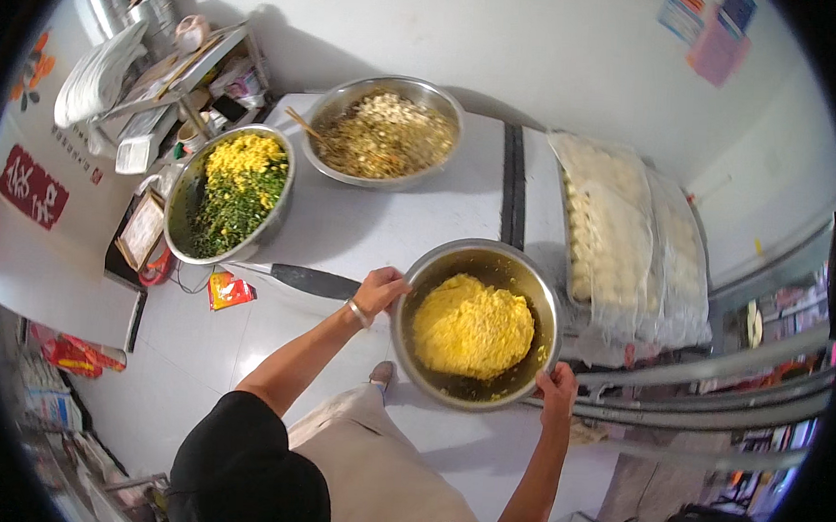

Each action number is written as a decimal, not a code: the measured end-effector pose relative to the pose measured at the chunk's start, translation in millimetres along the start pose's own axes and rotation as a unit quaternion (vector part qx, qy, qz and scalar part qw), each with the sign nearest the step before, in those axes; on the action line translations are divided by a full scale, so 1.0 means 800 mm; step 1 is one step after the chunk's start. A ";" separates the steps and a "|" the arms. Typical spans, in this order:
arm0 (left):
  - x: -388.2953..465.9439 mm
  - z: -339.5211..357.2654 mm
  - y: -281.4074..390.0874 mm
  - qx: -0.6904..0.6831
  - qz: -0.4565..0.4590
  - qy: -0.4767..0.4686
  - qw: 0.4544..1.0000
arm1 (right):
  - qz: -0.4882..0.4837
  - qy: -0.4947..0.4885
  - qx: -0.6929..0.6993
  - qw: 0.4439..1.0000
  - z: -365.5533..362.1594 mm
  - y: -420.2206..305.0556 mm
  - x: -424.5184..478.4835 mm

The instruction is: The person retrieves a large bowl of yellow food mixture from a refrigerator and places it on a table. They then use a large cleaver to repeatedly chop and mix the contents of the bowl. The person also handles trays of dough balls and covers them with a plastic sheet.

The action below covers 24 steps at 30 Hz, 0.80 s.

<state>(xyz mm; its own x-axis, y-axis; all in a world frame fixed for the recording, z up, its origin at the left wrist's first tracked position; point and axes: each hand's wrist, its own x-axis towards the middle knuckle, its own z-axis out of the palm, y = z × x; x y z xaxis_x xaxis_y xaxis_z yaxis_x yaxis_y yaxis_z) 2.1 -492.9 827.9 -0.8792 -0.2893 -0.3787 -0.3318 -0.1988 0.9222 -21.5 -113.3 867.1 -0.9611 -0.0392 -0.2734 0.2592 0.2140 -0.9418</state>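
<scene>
My left hand (382, 291), with a bracelet at its wrist, grips the left rim of a stainless steel bowl (419, 383). On the bowl's lower right rim, my right hand (557, 386) has hold too. Inside lies a lump of yellow, crumbly, dough-like food (474, 326), with bits stuck to the wall. The bowl is held at the near edge of a white table (420, 215). Close to my left hand, a long flat dark tool (315, 282), perhaps a knife, lies along that edge.
A steel bowl of chopped greens and yellow egg-like bits (242, 197) stands left. Behind is another with a brownish mixed filling (388, 137) and chopsticks (301, 123). Plastic-covered trays of pale round pieces (618, 235) lie right. A cluttered shelf (174, 68) stands far left.
</scene>
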 end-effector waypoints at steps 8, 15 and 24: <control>0.122 -0.029 0.054 -0.056 0.021 0.015 0.998 | 0.020 -0.069 0.010 0.997 0.060 -0.029 0.137; 0.062 -0.066 0.018 -0.147 0.020 0.002 0.989 | -0.243 0.015 -0.388 0.889 0.051 -0.123 0.205; -0.179 -0.195 -0.052 -0.256 -0.029 0.348 0.901 | -0.490 -0.449 -0.250 0.704 0.428 -0.285 0.100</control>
<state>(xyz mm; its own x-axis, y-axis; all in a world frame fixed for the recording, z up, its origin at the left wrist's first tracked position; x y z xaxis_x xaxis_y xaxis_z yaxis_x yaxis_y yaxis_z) 195.3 -589.4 831.8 -0.3790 -0.7464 -0.5470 -0.0124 -0.5869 0.8095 -124.7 -499.7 993.2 -0.1484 -0.9606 0.2349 -0.7681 -0.0377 -0.6393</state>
